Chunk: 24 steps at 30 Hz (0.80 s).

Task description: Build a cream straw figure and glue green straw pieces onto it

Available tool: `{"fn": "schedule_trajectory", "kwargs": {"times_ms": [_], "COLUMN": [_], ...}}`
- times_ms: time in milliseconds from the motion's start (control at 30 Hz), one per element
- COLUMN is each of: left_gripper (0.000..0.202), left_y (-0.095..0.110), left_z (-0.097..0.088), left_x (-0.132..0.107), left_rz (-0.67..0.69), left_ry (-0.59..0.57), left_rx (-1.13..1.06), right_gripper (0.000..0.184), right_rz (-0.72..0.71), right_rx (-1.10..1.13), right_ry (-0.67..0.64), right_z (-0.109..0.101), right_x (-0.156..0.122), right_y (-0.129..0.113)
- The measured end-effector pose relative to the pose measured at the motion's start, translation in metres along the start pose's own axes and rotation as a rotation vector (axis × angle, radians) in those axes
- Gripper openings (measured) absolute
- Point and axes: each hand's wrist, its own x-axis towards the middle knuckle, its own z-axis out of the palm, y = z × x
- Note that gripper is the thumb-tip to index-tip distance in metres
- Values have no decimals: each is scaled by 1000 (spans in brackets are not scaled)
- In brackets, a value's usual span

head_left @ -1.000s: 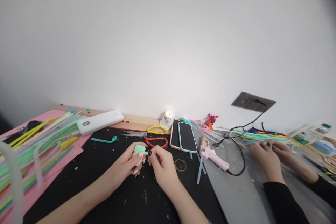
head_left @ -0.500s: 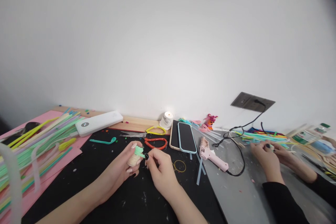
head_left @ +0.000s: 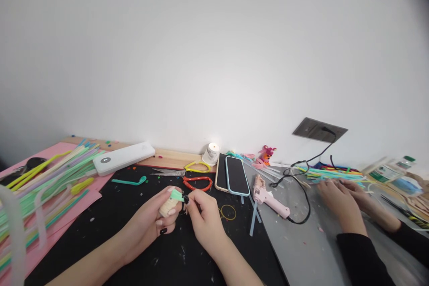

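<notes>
My left hand [head_left: 147,220] is closed around a small cream coiled piece [head_left: 166,208] that looks wound from pipe cleaner. From its top comes a light green pipe cleaner [head_left: 176,195]. Thumb and index finger of my right hand [head_left: 207,219] pinch the free end of the green strand, close beside the left fingers. Just beyond both hands lie scissors [head_left: 197,183] with one yellow and one red handle. Left of them rests a teal pipe cleaner [head_left: 130,182] with a curled end. My fingers hide part of the coiled piece.
Many pipe cleaners [head_left: 63,174] lie on pink sheets [head_left: 95,197] at left, beside a white power bank [head_left: 124,158]. Two phones [head_left: 237,175], a white cup [head_left: 211,154] and a corded pink glue gun [head_left: 273,203] stand beyond. At right, a co-worker's hands [head_left: 342,201] work.
My left hand has tilted the coiled piece, so its green top leans further toward my right hand. The co-worker's hands have shifted slightly. The view has moved a little.
</notes>
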Motion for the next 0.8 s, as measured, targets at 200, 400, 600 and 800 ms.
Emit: {"fn": "schedule_trajectory", "kwargs": {"times_ms": [200, 400, 600, 800], "left_gripper": [27, 23, 17, 27], "left_y": [2, 3, 4, 2], "left_z": [1, 2, 2, 6], "left_x": [0, -3, -7, 1], "left_rz": [-84, -77, -35, 62], "left_ry": [-77, -140, -147, 22], "left_rx": [-126, -132, -55, 187], "right_gripper": [23, 23, 23, 20], "right_rz": [77, 137, 144, 48], "right_rx": [150, 261, 256, 54], "right_ry": [-22, -38, -37, 24], "right_z": [2, 6, 5, 3], "right_x": [0, 0, 0, -1], "right_y": [-2, 3, 5, 2]}}
